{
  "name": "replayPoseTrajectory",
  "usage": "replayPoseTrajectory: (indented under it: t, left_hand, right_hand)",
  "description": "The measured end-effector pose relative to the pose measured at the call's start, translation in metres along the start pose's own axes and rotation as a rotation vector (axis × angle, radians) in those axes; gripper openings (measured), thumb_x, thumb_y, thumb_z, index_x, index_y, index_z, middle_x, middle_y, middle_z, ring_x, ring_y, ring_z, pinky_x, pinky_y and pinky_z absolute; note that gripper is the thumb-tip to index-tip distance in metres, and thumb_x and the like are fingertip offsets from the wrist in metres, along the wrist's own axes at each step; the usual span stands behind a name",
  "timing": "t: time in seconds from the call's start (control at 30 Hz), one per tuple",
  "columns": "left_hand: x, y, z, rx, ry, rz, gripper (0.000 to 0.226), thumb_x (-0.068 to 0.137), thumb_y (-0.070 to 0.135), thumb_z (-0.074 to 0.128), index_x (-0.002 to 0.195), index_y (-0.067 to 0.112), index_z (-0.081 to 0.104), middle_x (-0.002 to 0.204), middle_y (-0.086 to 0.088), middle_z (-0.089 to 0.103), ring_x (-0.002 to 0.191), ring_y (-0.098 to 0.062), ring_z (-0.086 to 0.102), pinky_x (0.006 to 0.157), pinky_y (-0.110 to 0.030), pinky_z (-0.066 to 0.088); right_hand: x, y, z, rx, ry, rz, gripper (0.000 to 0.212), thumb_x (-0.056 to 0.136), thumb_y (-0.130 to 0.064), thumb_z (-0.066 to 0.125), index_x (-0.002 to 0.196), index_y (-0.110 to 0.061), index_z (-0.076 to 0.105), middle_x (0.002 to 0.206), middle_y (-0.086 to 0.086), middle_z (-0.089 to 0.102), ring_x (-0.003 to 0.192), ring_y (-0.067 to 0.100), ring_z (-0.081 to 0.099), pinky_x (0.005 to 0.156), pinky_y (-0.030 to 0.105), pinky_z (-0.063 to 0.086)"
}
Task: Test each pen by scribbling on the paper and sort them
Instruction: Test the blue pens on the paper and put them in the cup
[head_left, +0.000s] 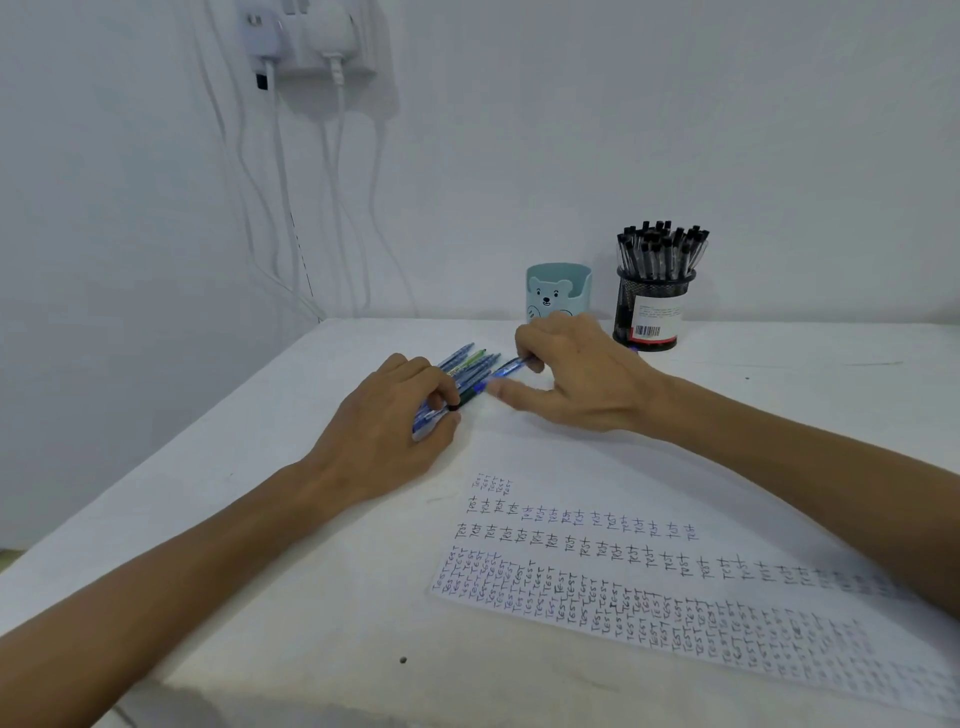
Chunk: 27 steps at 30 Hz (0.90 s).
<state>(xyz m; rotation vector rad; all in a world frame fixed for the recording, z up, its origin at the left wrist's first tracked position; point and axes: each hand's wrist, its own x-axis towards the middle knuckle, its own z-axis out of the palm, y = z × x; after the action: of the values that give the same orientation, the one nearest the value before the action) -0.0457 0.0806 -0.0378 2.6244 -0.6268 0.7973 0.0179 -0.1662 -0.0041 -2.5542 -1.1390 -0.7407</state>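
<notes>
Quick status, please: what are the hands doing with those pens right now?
Left hand grips a bunch of pens. Right hand pinches one blue pen. Paper ready in front, nothing blocking.

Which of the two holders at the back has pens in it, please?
The black mesh holder, right of the teal bear cup; black pens stick out its top.

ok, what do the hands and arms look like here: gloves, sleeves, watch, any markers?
Both are bare. Left hand and right hand: no gloves, no rings visible. Left forearm and right forearm: no sleeves in frame, and no watch, bands or markers at the wrists.
</notes>
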Motion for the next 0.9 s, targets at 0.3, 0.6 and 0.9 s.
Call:
replayPoseTrajectory:
  t: [0.3,0.6,0.9]
  left_hand:
    - [0.000,0.003,-0.004,-0.046,-0.061,0.099,0.020,0.090,0.044,0.055,0.102,0.031,0.063,0.095,0.020,0.057,0.093,-0.005,0.048,0.079,-0.017,0.039]
    - [0.002,0.007,-0.019,-0.016,-0.318,0.316,0.051,0.094,0.066,0.057,0.131,0.032,0.061,0.134,0.020,0.053,0.127,-0.008,0.043,0.101,-0.036,0.039]
    - [0.003,0.006,-0.022,0.004,-0.437,0.262,0.084,0.073,0.091,0.058,0.140,0.040,0.052,0.141,0.030,0.045,0.136,0.001,0.031,0.110,-0.027,0.027]
  right_hand:
    - [-0.004,-0.016,0.006,0.063,0.137,-0.040,0.060,0.076,-0.069,0.051,0.061,-0.012,0.040,0.054,-0.003,0.037,0.064,0.021,0.037,0.073,0.039,0.032]
    - [-0.005,-0.019,-0.002,0.326,0.329,0.043,0.045,0.107,-0.031,0.045,0.075,-0.007,0.063,0.082,0.003,0.056,0.075,0.017,0.053,0.069,0.025,0.040]
    - [-0.032,-0.030,-0.008,1.056,-0.100,0.585,0.026,0.099,-0.028,0.066,0.082,-0.008,0.066,0.076,0.017,0.070,0.060,0.026,0.054,0.044,0.028,0.040]
